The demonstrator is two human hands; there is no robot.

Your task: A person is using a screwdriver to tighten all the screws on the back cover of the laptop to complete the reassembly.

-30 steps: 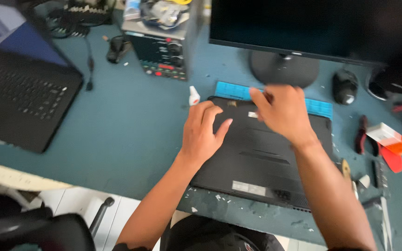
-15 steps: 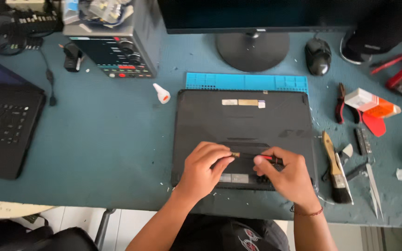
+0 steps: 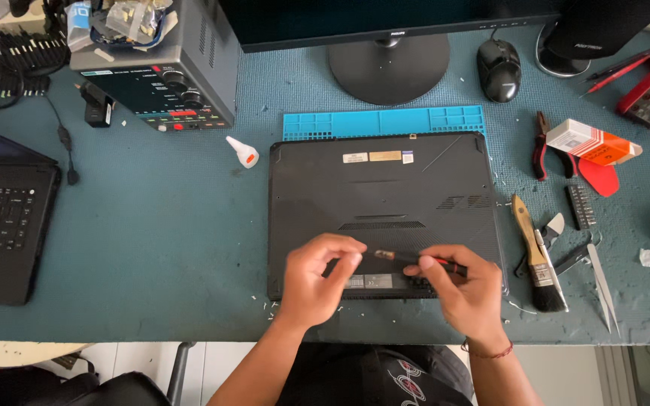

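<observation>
Overhead view of a teal table point(image 3: 152, 240). At centre we see a black laptop point(image 3: 385, 188) lying closed with its underside up, its far edge resting on a blue work mat point(image 3: 383, 122). Over the laptop's near edge, our left hand point(image 3: 316, 280) and right hand point(image 3: 466, 286) together grip a slim screwdriver point(image 3: 415, 259), held roughly level; the left fingers pinch its tip end, the right fingers wrap its handle. To the right lie a paintbrush point(image 3: 537, 256), tweezers point(image 3: 602, 286) and red-handled pliers point(image 3: 542, 146). A second, open laptop point(image 3: 1, 225) sits at far left; a small glue bottle point(image 3: 242, 152) lies between the two.
</observation>
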